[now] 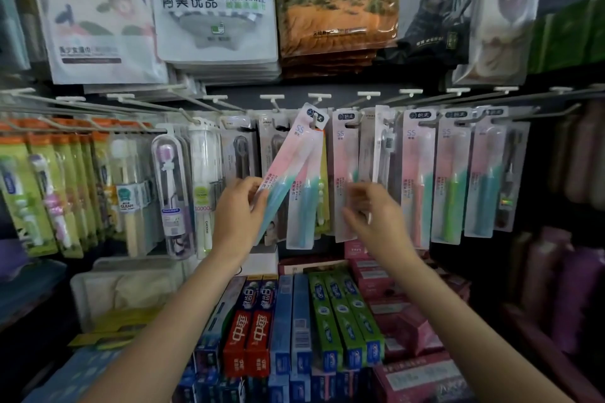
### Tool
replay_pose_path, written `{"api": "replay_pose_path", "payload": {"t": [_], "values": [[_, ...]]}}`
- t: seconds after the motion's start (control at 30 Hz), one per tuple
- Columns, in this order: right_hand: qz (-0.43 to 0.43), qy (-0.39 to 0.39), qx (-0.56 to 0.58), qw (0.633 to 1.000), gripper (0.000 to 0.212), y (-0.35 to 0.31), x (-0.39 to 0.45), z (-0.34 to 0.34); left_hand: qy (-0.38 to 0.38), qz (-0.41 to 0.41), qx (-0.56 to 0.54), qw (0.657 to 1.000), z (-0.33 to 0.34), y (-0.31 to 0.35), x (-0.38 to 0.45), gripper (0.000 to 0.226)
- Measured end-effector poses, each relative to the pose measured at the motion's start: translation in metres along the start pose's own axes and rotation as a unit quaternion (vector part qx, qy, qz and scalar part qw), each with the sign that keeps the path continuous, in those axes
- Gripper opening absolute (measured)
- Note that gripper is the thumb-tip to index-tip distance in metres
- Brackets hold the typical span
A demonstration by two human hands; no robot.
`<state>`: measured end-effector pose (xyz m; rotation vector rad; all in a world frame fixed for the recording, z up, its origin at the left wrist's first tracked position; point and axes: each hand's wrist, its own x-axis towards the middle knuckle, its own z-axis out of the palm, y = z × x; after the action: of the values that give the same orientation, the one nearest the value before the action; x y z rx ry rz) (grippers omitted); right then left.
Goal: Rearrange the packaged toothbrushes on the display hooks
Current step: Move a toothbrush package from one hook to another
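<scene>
Packaged toothbrushes hang in a row from white display hooks [319,98]. My left hand [240,209] pinches the lower end of a pink-and-teal toothbrush pack [289,160], which tilts to the right with its top hole at a hook tip. My right hand [373,209] holds the bottom of a clear pack with a white toothbrush [381,147] that hangs on its hook. More pink-and-teal packs [417,173] hang further right. Behind the tilted pack hangs another of the same kind [304,206].
Bagged towels [212,3] hang above the hooks. Toothpaste boxes [294,321] lie stacked on the shelf below my forearms. Other toothbrush packs [172,186] fill the hooks to the left. Dark bottles [556,288] stand at the right.
</scene>
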<state>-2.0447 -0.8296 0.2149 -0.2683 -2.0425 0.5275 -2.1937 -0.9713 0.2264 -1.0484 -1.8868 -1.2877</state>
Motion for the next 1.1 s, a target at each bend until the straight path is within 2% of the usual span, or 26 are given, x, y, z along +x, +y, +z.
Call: {"api": "replay_pose_path", "payload": {"t": [0.2, 0.4, 0.53, 0.7, 0.77, 0.87, 0.97, 1.1], "values": [[0.123, -0.005, 0.062, 0.990, 0.036, 0.008, 0.022, 0.049, -0.049, -0.019, -0.034, 0.998, -0.003, 0.003, 0.000, 0.012], [0.229, -0.037, 0.221, 0.947, 0.041, 0.009, 0.031, 0.064, -0.142, -0.063, -0.118, 0.981, 0.003, 0.009, -0.003, 0.003], [0.218, -0.031, 0.235, 0.947, 0.030, 0.008, 0.027, 0.068, -0.182, -0.095, -0.165, 0.965, 0.014, 0.006, -0.003, 0.006], [0.224, -0.017, 0.242, 0.944, 0.010, 0.008, 0.030, 0.065, -0.173, -0.090, -0.178, 0.965, 0.009, 0.003, 0.003, 0.009], [0.223, -0.033, 0.266, 0.937, 0.012, 0.005, 0.029, 0.063, -0.195, -0.099, -0.190, 0.957, 0.002, 0.000, 0.007, 0.010], [0.235, -0.067, 0.319, 0.916, 0.033, -0.003, 0.029, 0.062, -0.218, -0.091, -0.201, 0.951, -0.008, -0.005, 0.012, 0.015], [0.211, -0.028, 0.253, 0.944, 0.046, -0.005, 0.027, 0.053, -0.206, -0.069, -0.172, 0.961, -0.016, -0.012, 0.019, 0.017], [0.151, 0.030, 0.155, 0.976, 0.046, -0.004, 0.026, 0.022, -0.157, -0.039, -0.129, 0.978, -0.021, -0.016, 0.026, 0.013]]}}
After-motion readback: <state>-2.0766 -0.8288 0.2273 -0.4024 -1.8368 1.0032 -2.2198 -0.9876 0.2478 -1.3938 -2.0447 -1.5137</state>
